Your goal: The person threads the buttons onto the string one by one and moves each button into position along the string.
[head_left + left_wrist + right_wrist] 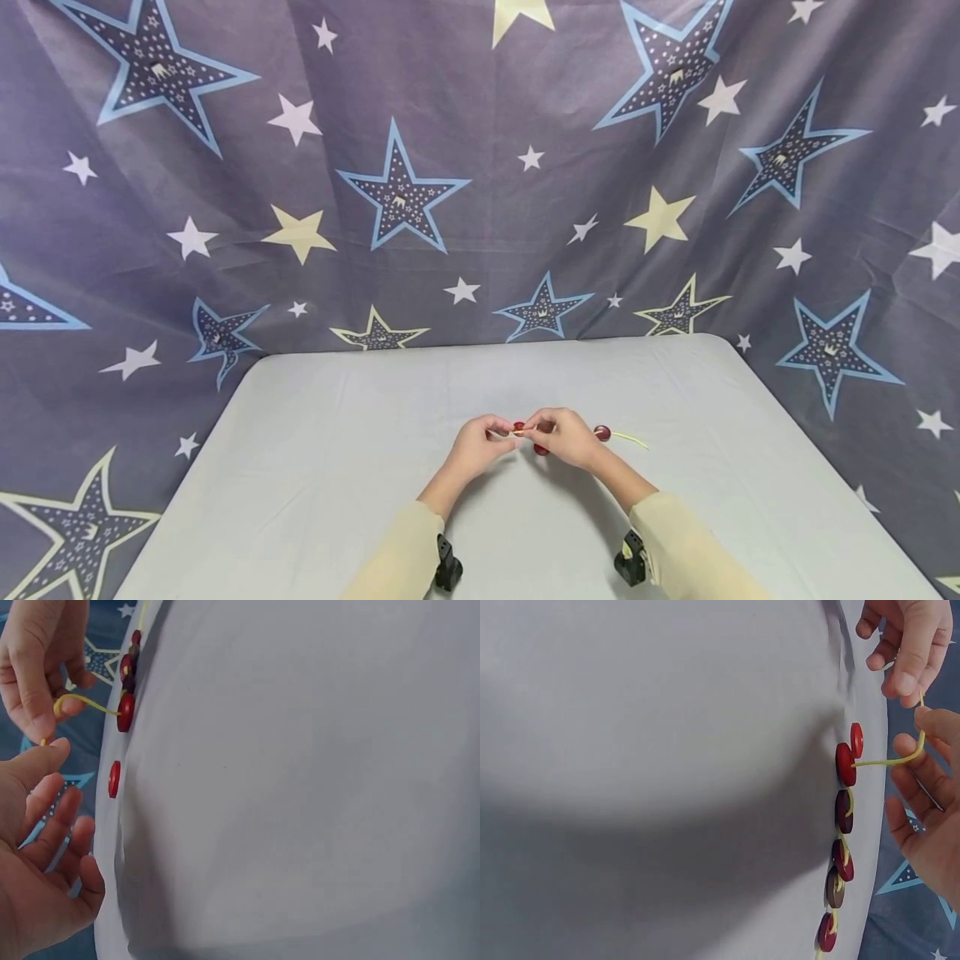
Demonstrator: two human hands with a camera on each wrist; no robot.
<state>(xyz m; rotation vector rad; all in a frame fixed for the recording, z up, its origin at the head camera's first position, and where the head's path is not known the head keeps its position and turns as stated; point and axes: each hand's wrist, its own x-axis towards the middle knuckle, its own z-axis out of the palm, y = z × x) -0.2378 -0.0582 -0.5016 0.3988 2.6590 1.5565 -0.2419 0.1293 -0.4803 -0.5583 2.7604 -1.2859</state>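
A yellow cord (889, 762) runs between my two hands and a row of buttons on the table. My left hand (477, 444) pinches the cord's tip between thumb and index finger. Close beside it, my right hand (567, 437) also pinches the cord near that end. Several buttons are strung along the cord: a red button (845, 764) nearest the hands, then a dark button (844, 811), a brownish button (835, 887) and other dark red ones. A loose red button (114, 779) lies apart from the string, below the hands.
The table (352, 483) is covered with a pale cloth. Behind it hangs a purple-grey curtain (480, 208) printed with stars. The cord's far end (632, 438) lies to the right, past a dark red button (602, 432).
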